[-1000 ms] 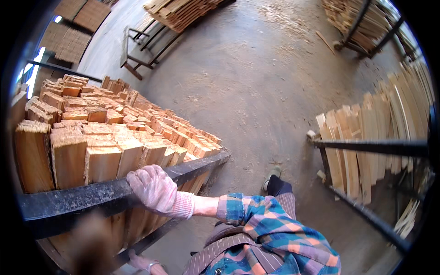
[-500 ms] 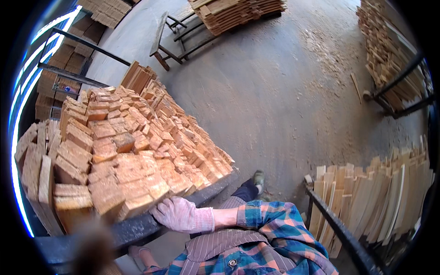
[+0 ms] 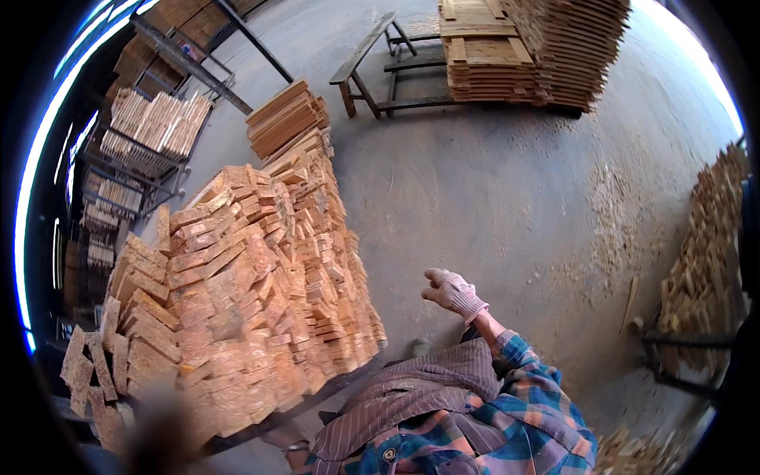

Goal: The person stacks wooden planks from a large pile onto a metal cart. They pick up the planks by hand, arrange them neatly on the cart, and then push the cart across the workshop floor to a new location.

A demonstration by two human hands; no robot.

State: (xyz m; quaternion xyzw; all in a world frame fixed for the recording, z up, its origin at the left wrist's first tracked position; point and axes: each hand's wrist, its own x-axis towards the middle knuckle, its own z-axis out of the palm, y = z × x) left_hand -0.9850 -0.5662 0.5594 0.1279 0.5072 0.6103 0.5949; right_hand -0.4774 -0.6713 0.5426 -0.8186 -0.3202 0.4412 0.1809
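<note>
My right hand (image 3: 453, 293), in a pale pinkish knit glove, is held out over the concrete floor in front of my body. Its fingers are slightly bent and apart, with nothing visible between them. Nearest to it, on the left, is a large stack of short wooden boards (image 3: 261, 285), their rough orange-brown ends facing up in uneven rows. A gap separates the hand from that stack. My left hand does not show. A checked sleeve (image 3: 514, 352) and a striped apron (image 3: 419, 388) fill the bottom of the view.
A low wooden bench (image 3: 364, 51) stands at the far side beside a tall pile of stacked boards (image 3: 491, 75). On the right, more wood pieces (image 3: 701, 277) lean near a dark metal frame (image 3: 689, 340). Wood chips (image 3: 606, 214) litter the floor. Racks of wood (image 3: 154, 127) stand far left.
My right hand has let go of the dark rail at the stack's edge and moved right and forward over the floor. The view has swung left.
</note>
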